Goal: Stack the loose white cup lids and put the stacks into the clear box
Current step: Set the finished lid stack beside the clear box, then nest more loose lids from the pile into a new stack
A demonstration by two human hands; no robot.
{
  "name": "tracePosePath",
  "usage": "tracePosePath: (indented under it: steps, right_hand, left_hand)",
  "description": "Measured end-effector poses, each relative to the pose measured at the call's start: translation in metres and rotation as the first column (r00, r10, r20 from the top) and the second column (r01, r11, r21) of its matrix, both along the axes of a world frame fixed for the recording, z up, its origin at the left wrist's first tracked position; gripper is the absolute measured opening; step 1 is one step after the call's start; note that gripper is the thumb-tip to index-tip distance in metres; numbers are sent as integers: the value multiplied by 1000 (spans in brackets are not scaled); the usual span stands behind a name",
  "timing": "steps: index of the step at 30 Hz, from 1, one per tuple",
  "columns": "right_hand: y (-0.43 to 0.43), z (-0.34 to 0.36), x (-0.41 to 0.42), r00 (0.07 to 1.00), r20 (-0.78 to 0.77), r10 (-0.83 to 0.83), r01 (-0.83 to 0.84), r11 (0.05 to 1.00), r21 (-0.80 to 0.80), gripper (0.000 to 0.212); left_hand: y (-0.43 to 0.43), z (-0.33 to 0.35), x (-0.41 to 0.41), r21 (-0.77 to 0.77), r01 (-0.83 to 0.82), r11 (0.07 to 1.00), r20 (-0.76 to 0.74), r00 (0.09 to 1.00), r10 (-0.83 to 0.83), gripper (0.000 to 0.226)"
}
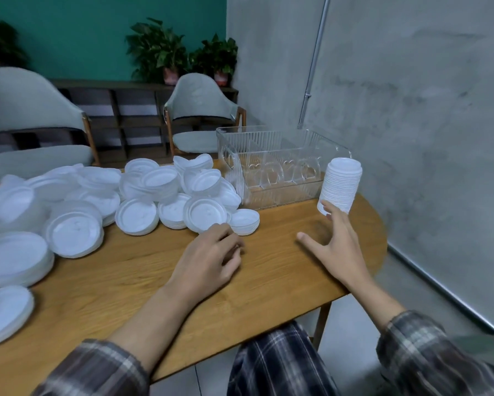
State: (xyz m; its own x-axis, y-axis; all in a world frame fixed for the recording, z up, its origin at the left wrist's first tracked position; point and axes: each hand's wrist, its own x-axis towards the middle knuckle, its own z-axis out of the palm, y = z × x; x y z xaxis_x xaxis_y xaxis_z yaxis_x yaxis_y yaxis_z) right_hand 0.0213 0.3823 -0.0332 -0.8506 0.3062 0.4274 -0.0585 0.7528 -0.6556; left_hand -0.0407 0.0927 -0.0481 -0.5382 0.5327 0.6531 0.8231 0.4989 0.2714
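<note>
A person in a plaid shirt sits at a wooden surface heaped with loose white cup lids, which fill the left and centre of the frame in short, uneven piles. At centre right, a tall stack of lids stands upright on the surface just beside the right wall of the clear box, whose divided compartments show no lids inside. The right hand is spread wide, its fingertips at the foot of the stack and the thumb well apart from them, gripping nothing. The left hand, blurred, rests with fingers loosely curled at the near edge of the pile, and nothing shows in its grasp. One stack appears finished and waits outside the box. The next move likely calls for the right hand to close round the column low down, keep it from fanning apart, lift it over the box's rim and lower it into a compartment.
</note>
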Motion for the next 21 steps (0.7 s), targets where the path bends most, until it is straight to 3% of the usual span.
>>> tracePosePath:
  steps: [5,10,21]
  right_hand:
    - [-36,-2,-11,992,21,124,-124,992,34,83]
    - [-68,-8,-35,972,1,234,-233,969,83,58]
    - [-96,-21,-71,957,-16,290,-280,936,215,11]
  left_hand:
    - [-14,-1,-3,19,-93,995,-32,995,94,18]
    - [-24,0,-10,-60,-165,984,-79,984,160,31]
    - [-25,-2,-17,-5,-40,999,-95,995,40,24]
